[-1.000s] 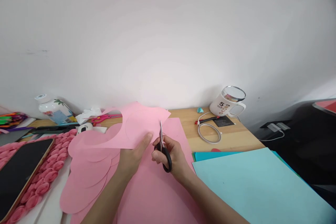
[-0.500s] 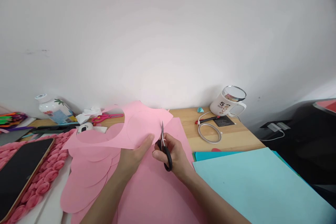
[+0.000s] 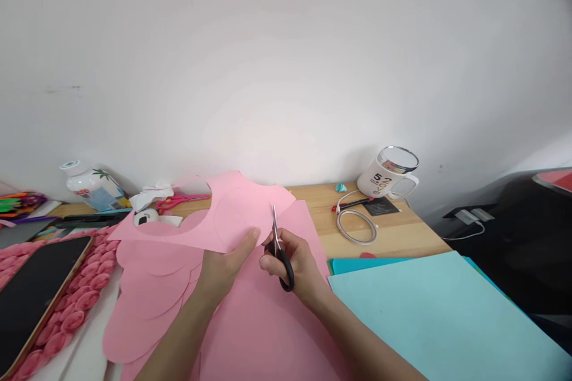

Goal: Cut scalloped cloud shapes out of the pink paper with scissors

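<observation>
A sheet of pink paper (image 3: 235,214) with rounded cutouts is pinched in my left hand (image 3: 227,268), thumb on top and the other fingers hidden beneath. A faint circle outline shows on it. My right hand (image 3: 297,265) grips black-handled scissors (image 3: 286,271), their blades pointing up and away at the sheet's right edge. Below lie more pink sheets (image 3: 268,333) and, to the left, a pile of pink rounded cutouts (image 3: 147,309).
Light blue paper (image 3: 438,309) lies at the right. Behind it are a white mug (image 3: 379,178), a coiled cable (image 3: 357,227) and a black pen. Pink scissors (image 3: 179,199), a white bottle (image 3: 92,187) and a phone (image 3: 40,292) on a pink braided mat stand or lie left.
The scissor blades have drawn together and tilt slightly left. The pink sheet has shifted very little in my left hand.
</observation>
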Demonstrator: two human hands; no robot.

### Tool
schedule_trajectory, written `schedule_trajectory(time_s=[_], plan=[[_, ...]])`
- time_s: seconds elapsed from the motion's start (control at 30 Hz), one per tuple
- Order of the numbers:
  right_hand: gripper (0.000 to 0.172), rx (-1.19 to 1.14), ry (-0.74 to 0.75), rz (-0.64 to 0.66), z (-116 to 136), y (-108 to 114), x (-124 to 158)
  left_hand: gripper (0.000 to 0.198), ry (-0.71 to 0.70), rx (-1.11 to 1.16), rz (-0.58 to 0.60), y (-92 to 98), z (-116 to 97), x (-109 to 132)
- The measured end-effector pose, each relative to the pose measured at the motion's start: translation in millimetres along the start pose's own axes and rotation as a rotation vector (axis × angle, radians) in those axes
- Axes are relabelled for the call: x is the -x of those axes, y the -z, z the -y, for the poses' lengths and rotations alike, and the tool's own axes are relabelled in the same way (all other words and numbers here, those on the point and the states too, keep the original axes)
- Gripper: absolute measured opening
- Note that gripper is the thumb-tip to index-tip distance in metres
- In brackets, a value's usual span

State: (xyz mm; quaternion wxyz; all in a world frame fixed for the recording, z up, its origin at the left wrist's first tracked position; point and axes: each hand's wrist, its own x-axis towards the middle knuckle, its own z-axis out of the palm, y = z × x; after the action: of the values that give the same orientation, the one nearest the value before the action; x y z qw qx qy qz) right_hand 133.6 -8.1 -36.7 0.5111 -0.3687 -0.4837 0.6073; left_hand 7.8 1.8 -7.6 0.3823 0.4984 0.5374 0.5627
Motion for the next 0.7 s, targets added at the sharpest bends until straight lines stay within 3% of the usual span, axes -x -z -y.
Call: schedule_trajectory(time_s=[0.37,0.5,0.7], plan=[[0.031,0.011,-0.026,-0.038,-1.6,-2.5,0.0,0.018,0.014,0.057,0.056,3.5,2.1,-2.8],[0.030,0.014,-0.037,-0.024,-5.7,-2.2,0.5,0.026,-0.028,0.073,0.036,2.7,3.3,-4.1],[0.037,-0.028,-0.020,-0.005,-1.8,-1.8,0.3,0.040,0.035,0.022,-0.029,-0.6,-1.9,0.4]])
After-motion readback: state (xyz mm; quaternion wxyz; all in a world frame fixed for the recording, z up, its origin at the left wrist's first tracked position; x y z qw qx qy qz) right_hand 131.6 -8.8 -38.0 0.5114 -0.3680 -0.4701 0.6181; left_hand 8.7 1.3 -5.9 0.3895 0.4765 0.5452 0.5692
